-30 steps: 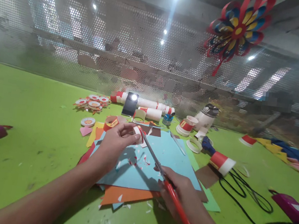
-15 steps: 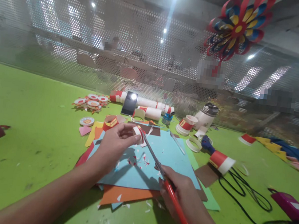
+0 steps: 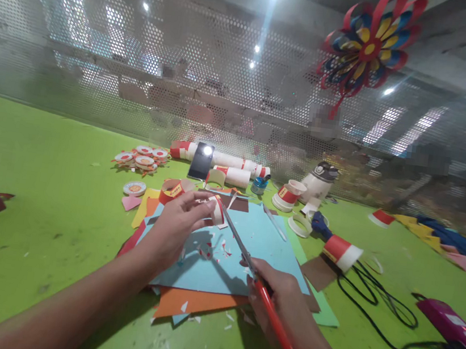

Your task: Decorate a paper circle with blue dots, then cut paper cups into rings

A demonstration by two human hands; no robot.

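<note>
My left hand pinches a small white and red piece of paper cup above the sheets. Wrapped round the red handles of a pair of scissors is my right hand. The blade tips touch or nearly touch the red edge of the piece; how far the blades are apart is hard to see. Beneath both hands lies a light blue paper sheet with red and white scraps on it, over orange, brown and green sheets.
Behind the sheets are a phone, white paper tubes, an ink bottle and cut cups. A black cable runs right to a purple power strip. Flower-like discs lie at left; a paper flower hangs above.
The cup piece has turned slightly in my left hand, and its red edge now stands more upright by the blades. My right hand has hardly moved.
</note>
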